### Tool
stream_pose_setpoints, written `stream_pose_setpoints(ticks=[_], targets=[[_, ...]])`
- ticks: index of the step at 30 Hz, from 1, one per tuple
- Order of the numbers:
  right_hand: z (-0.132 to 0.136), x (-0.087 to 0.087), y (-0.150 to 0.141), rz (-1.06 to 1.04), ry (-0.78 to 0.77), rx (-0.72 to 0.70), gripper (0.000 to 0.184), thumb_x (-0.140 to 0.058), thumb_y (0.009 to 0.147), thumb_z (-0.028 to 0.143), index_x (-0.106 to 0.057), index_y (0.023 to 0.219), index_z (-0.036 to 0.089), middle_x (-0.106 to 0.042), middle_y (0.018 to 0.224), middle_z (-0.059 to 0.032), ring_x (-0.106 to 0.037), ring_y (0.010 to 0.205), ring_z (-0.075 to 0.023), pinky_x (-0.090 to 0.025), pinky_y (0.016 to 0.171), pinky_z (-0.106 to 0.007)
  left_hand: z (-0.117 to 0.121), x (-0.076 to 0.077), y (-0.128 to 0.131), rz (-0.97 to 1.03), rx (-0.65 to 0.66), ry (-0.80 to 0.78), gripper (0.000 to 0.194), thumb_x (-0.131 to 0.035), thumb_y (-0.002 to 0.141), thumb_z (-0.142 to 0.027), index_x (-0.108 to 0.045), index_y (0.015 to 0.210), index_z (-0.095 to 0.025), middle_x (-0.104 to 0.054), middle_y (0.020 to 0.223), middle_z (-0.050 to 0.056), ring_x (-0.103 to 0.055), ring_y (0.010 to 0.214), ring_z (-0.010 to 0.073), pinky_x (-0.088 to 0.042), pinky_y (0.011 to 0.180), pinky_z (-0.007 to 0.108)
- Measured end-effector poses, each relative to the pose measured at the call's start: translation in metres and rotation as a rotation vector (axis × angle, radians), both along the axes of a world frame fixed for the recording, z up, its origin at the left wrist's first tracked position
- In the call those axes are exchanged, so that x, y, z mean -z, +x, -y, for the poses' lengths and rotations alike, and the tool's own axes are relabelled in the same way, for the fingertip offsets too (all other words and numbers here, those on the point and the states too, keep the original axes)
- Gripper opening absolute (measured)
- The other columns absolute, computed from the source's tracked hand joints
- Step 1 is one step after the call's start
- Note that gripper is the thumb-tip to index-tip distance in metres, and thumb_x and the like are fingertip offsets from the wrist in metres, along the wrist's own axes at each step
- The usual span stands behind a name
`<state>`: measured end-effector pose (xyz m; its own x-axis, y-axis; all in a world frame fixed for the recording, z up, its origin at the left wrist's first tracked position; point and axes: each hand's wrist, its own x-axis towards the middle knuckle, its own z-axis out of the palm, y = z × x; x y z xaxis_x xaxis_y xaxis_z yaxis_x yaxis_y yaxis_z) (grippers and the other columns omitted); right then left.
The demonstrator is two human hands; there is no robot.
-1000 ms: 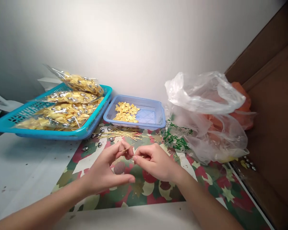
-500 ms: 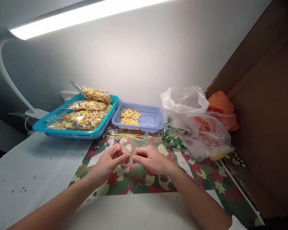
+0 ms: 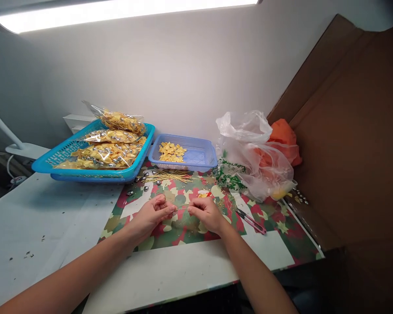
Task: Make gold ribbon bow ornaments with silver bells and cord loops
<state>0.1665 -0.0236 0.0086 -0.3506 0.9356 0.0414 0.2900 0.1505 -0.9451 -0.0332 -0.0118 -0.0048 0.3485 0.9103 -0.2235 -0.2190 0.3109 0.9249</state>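
Note:
Over the camouflage-patterned sheet [image 3: 180,235], my left hand [image 3: 155,213] is closed in a pinch, thumb against fingertips. Facing it a short gap away, my right hand [image 3: 206,213] pinches too. A thin gold strand [image 3: 182,207] runs faintly between the two sets of fingertips; its ends are hidden in the fingers. Just beyond the hands lies a loose pile of thin gold strands [image 3: 172,175]. Small silver bells [image 3: 146,189] are scattered left of that pile. A small red and yellow piece [image 3: 204,195] shows behind my right hand.
At the back left, a turquoise basket [image 3: 41,163] holds clear bags [image 3: 114,152] of yellow pieces with silver bells. Beside it, a blue basket [image 3: 199,157] contains yellow pieces [image 3: 172,151]. Plastic bags [image 3: 249,161], a pink utility knife [image 3: 252,222] and a cardboard box [image 3: 347,131] are at right.
My hands have drawn slightly apart, with the strand now stretched across the gap. The view has shifted, and the pink utility knife, earlier behind my right arm, now shows.

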Motion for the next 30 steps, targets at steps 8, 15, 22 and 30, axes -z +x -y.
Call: stream_pose_setpoints(ticks=[8,15,22,30], targets=[[-0.007,0.011,-0.006,0.037,0.031,-0.026,0.022,-0.052,0.079,0.028,-0.051,0.06,0.018,-0.04,0.056,0.0051,-0.037,0.057,-0.0106,-0.029,0.055,-0.023,-0.003,0.0,0.0,0.027,0.015,0.017,0.052,-0.085,0.07,-0.041,-0.036,0.07,-0.022,-0.07,0.081,0.002,-0.066,0.071,0.0144,-0.052,0.069,0.027],[-0.009,0.011,-0.009,0.112,0.085,-0.044,0.021,-0.053,0.08,0.026,-0.054,0.06,0.017,-0.037,0.052,0.0065,-0.034,0.054,-0.0097,-0.027,0.053,-0.023,0.0,0.0,0.004,0.006,0.066,0.132,0.056,-0.089,0.064,-0.033,-0.034,0.067,-0.023,-0.072,0.071,0.001,-0.064,0.065,0.0153,-0.048,0.06,0.026],[-0.003,0.014,-0.009,0.159,0.122,-0.083,0.022,-0.049,0.082,0.025,-0.052,0.061,0.018,-0.039,0.053,0.006,-0.035,0.053,-0.0096,-0.028,0.052,-0.023,0.001,-0.002,0.003,-0.019,0.031,0.132,0.043,-0.084,0.067,-0.032,-0.042,0.067,-0.021,-0.067,0.065,-0.001,-0.059,0.059,0.0136,-0.045,0.055,0.023],[0.014,0.014,-0.012,0.237,0.449,-0.239,0.009,-0.062,0.077,0.024,-0.065,0.07,0.019,-0.061,0.068,-0.0017,-0.051,0.07,-0.0169,-0.039,0.071,-0.031,-0.006,-0.006,-0.009,0.076,-0.021,0.067,0.044,-0.063,0.082,-0.051,-0.041,0.059,-0.02,-0.042,0.052,-0.006,-0.033,0.045,0.0088,-0.035,0.043,0.021]])
